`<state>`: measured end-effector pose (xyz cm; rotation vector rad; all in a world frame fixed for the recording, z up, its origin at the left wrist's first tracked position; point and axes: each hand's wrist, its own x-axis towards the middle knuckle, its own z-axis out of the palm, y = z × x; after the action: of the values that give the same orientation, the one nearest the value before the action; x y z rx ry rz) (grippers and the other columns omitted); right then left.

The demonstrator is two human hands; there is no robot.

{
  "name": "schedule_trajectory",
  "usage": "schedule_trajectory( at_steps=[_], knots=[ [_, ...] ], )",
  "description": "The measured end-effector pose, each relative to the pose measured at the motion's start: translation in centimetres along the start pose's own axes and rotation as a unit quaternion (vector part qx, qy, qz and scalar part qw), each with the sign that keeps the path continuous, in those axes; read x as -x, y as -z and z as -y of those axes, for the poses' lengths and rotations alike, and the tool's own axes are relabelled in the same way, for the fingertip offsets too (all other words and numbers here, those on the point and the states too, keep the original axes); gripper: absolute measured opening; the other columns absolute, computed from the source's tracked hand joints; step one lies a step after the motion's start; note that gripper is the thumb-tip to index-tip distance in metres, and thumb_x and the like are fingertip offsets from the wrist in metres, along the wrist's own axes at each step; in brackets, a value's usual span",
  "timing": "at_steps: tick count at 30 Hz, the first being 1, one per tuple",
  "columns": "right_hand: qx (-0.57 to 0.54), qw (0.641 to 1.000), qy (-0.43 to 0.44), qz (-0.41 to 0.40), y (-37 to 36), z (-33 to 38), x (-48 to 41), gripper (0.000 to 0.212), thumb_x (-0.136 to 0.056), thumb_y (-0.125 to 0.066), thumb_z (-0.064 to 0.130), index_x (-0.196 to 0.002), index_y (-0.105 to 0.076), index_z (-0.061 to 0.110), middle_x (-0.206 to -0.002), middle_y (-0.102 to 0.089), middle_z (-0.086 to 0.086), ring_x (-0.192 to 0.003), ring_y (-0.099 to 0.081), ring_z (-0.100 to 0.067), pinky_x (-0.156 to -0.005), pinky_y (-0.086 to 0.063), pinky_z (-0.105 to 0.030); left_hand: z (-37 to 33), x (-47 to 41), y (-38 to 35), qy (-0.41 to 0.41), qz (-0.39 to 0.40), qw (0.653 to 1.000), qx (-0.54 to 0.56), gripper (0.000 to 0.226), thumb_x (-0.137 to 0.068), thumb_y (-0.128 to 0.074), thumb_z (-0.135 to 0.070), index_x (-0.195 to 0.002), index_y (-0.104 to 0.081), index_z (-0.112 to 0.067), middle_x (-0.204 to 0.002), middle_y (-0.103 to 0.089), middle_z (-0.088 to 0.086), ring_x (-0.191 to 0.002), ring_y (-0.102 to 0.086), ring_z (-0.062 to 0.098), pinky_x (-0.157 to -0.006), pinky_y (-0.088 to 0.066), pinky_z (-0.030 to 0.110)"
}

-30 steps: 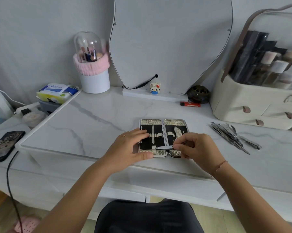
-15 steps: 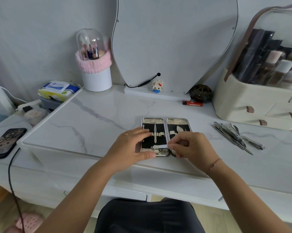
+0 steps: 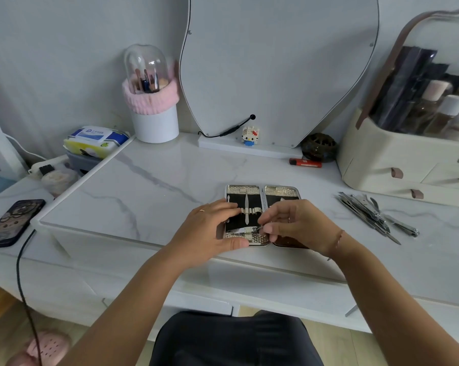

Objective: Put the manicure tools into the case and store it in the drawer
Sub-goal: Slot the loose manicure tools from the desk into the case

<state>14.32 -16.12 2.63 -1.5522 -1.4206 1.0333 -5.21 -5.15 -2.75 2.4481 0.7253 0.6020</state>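
Two hands at open manicure case (image 3: 282,191), front edge of counter (image 3: 157,196). Left hand (image 3: 209,229) flat on its left half; right hand (image 3: 299,225) pinches a small metal tool (image 3: 242,230).

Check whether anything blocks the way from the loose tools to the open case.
Nothing stands on the marble desktop between the loose tools and the case. Only the right hand, pinching a metal tool over the case, covers its right half.

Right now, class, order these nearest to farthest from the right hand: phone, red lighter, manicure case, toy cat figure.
1. manicure case, under the right hand
2. red lighter, back right
3. toy cat figure, mirror base
4. phone, far left
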Motion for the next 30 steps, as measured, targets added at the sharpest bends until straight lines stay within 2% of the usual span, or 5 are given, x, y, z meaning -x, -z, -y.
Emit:
schedule_trajectory(
  at_steps=[4, 12, 19, 24, 30],
  knots=[
    [0.022, 1.0, 0.007, -0.016, -0.5, 0.3, -0.8, 0.004, -0.08, -0.068, 0.002, -0.082, -0.068, 0.005, -0.058, -0.067, 0.002, -0.051, -0.061, -0.011, -0.052, -0.046, -0.016, -0.4, 0.0, 0.1, -0.008, -0.002, 1.0, -0.009, 0.094, -0.062, -0.044, -0.086, -0.131, -0.055, -0.021, -0.136, -0.05, -0.011, -0.126, -0.044, 0.005, -0.109, -0.033, 0.038],
    [0.182, 0.982, 0.044, -0.012, -1.9, 1.3, -2.4, 0.012, -0.08, -0.072, 0.017, -0.091, -0.074, 0.016, -0.075, -0.07, 0.004, -0.064, -0.061, -0.003, -0.067, -0.05, -0.014, -0.4, 0.1, 0.1, 0.012, 0.004, 1.0, -0.009, 0.083, -0.065, -0.054, -0.076, -0.132, -0.052, -0.026, -0.14, -0.047, -0.013, -0.134, -0.034, 0.002, -0.111, -0.029, 0.039],
    [0.413, 0.902, 0.126, 0.016, -2.7, 1.1, -1.9, 0.023, -0.092, -0.054, 0.027, -0.107, -0.069, 0.018, -0.084, -0.048, 0.004, -0.091, -0.051, -0.014, -0.064, -0.023, -0.021, -0.6, 0.2, 0.1, 0.025, 0.002, 1.0, 0.0, 0.09, -0.061, -0.052, -0.077, -0.135, -0.049, -0.026, -0.143, -0.045, -0.012, -0.138, -0.026, 0.0, -0.115, -0.023, 0.034],
    [0.369, 0.915, 0.165, -0.006, -2.4, 0.3, -1.5, 0.021, -0.086, -0.061, 0.021, -0.103, -0.071, 0.013, -0.079, -0.055, -0.003, -0.08, -0.052, -0.014, -0.066, -0.031, -0.015, -0.6, 0.2, 0.2, 0.017, 0.005, 1.0, -0.001, 0.091, -0.061, -0.053, -0.077, -0.134, -0.05, -0.024, -0.143, -0.046, -0.009, -0.138, -0.028, 0.002, -0.114, -0.025, 0.036],
    [0.253, 0.958, 0.115, -0.072, -2.3, -0.4, -1.2, 0.011, -0.076, -0.075, 0.012, -0.086, -0.073, 0.014, -0.072, -0.057, 0.013, -0.066, -0.055, -0.001, -0.065, -0.043, -0.011, -0.9, 0.4, 0.5, 0.015, 0.005, 1.0, 0.0, 0.094, -0.057, -0.054, -0.077, -0.135, -0.049, -0.024, -0.143, -0.044, -0.012, -0.13, -0.024, -0.009, -0.114, -0.021, 0.027]
  ],
)
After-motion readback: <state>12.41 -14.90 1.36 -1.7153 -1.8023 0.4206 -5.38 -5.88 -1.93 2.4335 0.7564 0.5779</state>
